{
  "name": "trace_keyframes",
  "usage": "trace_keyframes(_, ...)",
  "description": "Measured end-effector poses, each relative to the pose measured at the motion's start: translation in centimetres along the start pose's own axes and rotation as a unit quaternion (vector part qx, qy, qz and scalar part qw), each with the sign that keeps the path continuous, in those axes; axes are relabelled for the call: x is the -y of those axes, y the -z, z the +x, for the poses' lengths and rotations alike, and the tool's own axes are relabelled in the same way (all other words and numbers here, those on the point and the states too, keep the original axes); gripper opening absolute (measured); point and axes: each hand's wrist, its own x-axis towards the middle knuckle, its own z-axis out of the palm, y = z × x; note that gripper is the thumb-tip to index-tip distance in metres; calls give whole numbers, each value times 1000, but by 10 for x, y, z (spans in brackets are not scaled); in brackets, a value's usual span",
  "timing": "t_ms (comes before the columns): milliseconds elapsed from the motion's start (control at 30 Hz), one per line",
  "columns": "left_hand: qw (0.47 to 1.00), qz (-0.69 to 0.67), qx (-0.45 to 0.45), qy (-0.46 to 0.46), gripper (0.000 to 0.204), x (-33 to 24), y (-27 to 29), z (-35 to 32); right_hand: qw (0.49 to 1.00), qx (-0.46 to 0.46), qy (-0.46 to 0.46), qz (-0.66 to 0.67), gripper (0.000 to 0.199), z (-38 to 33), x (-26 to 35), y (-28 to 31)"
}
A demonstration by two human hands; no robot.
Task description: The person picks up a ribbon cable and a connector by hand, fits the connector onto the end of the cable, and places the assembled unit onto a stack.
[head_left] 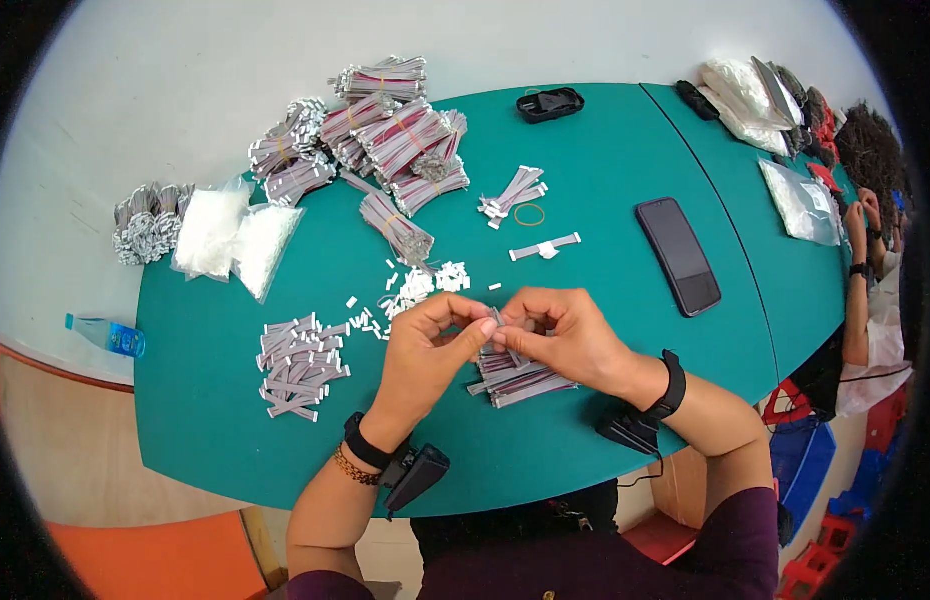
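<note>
A thin grey flat ribbon-cable strip with white end tabs [496, 322] is pinched between both hands above the teal oval table [605, 160], just over a small stack of like strips [520, 378]. The left hand [425, 350] is closed at thumb and forefinger on the strip's near end; the right hand [565, 335] is closed on it from the other side. The strip is judged light, limp along its length and easily kinked, so it is best taken by the stiffer white tab. Small loose white tabs [420, 285] are scattered just beyond the fingers, and a black phone [678, 255] is lying well apart.
</note>
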Motion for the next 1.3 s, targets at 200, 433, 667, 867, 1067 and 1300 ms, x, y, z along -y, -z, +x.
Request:
trace_keyframes(200, 1000, 8, -12, 7, 9, 1, -1, 0, 1000, -1, 7, -12, 13, 0, 1, -1)
trace_keyframes(433, 1000, -2, -27, -3, 9, 2, -2, 0, 1000, 8, -14, 26, 12, 0, -1, -1)
trace_keyframes(667, 999, 18, -38, 4, 10, 2, -2, 0, 1000, 26, -5, 9, 12, -1, 3, 3)
trace_keyframes(867, 1000, -8, -30, 1, 10, 2, -4, 1, 999, 11, -1, 46, 12, 0, 1, 0)
trace_keyframes(1067, 999, -23, -25, -10, 9, 6, -2, 1, 999, 19, -2, 43, 13, 0, 0, 1)
trace_keyframes(1300, 996, -80, -28, 23, 10, 3, -4, 1, 997, 36, -27, 65, 11, 0, 2, 3)
